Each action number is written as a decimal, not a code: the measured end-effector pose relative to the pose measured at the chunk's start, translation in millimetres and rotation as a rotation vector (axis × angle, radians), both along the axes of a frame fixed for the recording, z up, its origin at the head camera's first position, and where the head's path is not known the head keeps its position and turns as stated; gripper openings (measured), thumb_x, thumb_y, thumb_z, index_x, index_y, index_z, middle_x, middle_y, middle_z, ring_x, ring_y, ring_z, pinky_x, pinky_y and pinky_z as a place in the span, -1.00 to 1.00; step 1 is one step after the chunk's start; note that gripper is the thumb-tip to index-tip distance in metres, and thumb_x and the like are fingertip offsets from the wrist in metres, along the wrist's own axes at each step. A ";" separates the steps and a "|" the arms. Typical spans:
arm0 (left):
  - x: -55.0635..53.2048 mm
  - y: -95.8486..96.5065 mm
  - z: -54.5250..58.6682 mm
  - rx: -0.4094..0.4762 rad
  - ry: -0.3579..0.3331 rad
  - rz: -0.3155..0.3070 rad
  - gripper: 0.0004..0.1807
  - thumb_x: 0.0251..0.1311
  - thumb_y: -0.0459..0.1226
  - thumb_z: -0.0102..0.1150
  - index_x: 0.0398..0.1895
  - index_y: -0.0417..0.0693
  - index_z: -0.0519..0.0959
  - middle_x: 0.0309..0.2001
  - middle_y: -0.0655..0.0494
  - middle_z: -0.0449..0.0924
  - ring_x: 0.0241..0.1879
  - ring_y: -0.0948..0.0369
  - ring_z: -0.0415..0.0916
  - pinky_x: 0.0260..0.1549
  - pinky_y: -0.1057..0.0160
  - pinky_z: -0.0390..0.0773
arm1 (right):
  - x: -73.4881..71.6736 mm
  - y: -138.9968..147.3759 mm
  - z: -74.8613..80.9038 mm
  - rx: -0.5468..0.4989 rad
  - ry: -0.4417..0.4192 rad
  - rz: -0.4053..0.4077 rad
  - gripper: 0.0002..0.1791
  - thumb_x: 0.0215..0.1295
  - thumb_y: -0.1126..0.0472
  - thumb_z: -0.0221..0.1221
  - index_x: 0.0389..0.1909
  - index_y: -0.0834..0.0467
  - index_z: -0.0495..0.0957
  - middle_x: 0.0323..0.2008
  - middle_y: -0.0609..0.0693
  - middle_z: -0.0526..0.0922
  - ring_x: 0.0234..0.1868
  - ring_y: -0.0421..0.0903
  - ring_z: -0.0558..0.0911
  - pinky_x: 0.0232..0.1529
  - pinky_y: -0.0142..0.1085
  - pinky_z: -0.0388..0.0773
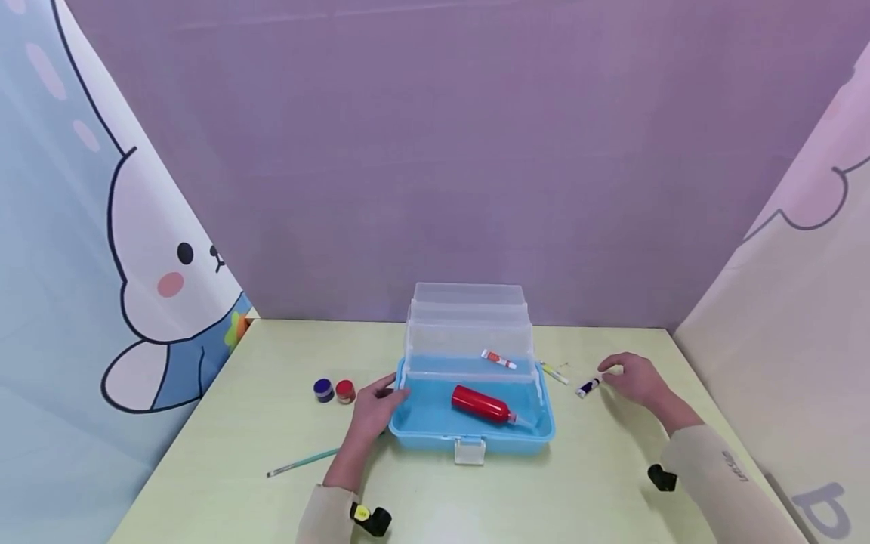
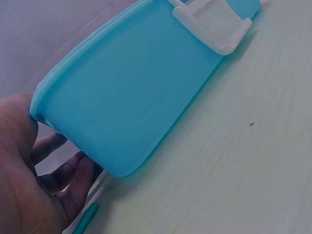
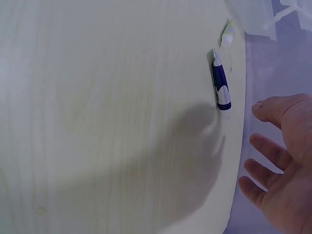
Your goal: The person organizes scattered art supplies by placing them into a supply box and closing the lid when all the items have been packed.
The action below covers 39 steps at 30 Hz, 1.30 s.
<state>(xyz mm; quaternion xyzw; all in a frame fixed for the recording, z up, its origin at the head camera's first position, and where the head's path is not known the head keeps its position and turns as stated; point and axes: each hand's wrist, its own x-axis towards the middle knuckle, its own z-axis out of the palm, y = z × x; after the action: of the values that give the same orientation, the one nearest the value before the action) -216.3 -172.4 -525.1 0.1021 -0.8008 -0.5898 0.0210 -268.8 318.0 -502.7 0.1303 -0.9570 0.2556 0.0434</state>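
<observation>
A light blue plastic box [image 1: 435, 446] stands with its clear lid [image 1: 469, 313] raised. My left hand [image 1: 374, 408] grips its left side, thumb over the rim and fingers along the outer wall [image 2: 131, 87]. Inside lies a red bottle [image 1: 479, 404] with a pale nozzle. A small red-and-white paint tube [image 1: 499, 360] shows at the lid's lower part. Just right of a dark blue paint tube [image 1: 587, 387], my right hand [image 1: 632, 378] hovers with loosely bent fingers. In the right wrist view, a gap separates that hand [image 3: 287, 151] from the tube [image 3: 221, 85].
A yellow-and-white tube [image 1: 554, 373] lies beside the box's right side. Left of the box stand a blue paint pot [image 1: 323, 390] and a red one [image 1: 345, 391]. A green-handled brush [image 1: 302, 462] lies near my left forearm. A purple backdrop [image 1: 469, 159] rises behind the table.
</observation>
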 end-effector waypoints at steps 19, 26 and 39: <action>-0.8 0.0 -1.3 -0.025 0.005 -0.003 -0.43 0.17 -0.09 0.32 0.25 -0.06 0.52 -0.08 -0.07 0.59 -0.11 0.03 0.51 -0.11 0.05 0.58 | 0.3 5.5 -17.2 0.002 -0.001 0.011 -0.80 0.16 0.32 0.27 -0.19 0.25 0.69 -0.07 0.33 0.62 -0.01 0.34 0.53 -0.02 0.18 0.42; -0.5 0.3 0.8 -0.023 -0.002 -0.004 -0.41 0.17 -0.09 0.32 0.26 -0.07 0.51 -0.08 -0.07 0.59 -0.11 0.03 0.52 -0.10 0.04 0.59 | -0.7 5.4 -16.2 0.013 0.008 0.026 -0.80 0.16 0.32 0.26 -0.19 0.26 0.68 -0.07 0.34 0.62 -0.03 0.34 0.54 -0.03 0.19 0.42; 0.2 1.1 0.6 -0.015 0.009 -0.001 -0.40 0.14 -0.10 0.34 0.24 -0.12 0.52 -0.11 -0.09 0.60 -0.13 0.03 0.52 -0.13 0.05 0.59 | -1.2 3.9 -22.8 0.021 0.019 0.031 -0.78 0.16 0.33 0.25 -0.16 0.30 0.67 -0.09 0.35 0.62 0.01 0.40 0.51 0.04 0.21 0.38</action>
<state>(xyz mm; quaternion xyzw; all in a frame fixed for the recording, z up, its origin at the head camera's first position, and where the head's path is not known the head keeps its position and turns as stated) -216.1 -171.4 -524.5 0.0987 -0.8053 -0.5841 0.0250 -270.0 322.0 -525.5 0.1478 -0.9571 0.2448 0.0473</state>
